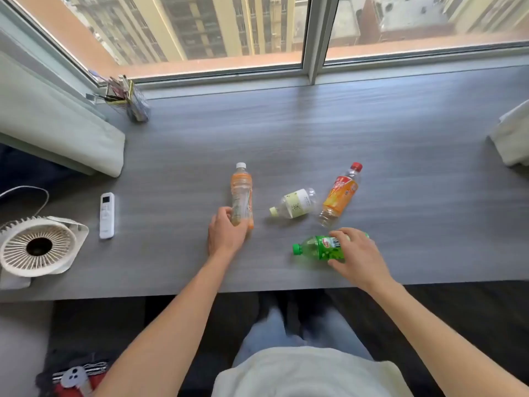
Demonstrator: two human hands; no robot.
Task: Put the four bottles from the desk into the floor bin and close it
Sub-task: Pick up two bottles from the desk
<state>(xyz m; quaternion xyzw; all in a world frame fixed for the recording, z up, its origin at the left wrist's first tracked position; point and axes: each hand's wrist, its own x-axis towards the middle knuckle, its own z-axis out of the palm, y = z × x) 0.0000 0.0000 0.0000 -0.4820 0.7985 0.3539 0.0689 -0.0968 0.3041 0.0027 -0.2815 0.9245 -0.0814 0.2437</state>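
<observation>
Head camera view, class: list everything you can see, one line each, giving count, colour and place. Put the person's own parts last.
Desk: one, grey woodgrain, under the window.
Orange bottle: one, white cap, lying centre, in the left hand's grip.
Clear bottle: one, pale label, lying right of it.
Red-capped bottle: one, orange label, lying further right.
Green bottle: one, green cap, lying near the front edge, under the right hand.
Remote: one, white, desk left.
Fan: one, white, far left.
Wire holder: one, back left corner.
Window: buildings outside.
Left hand: one, on the orange bottle.
Right hand: one, on the green bottle.
</observation>
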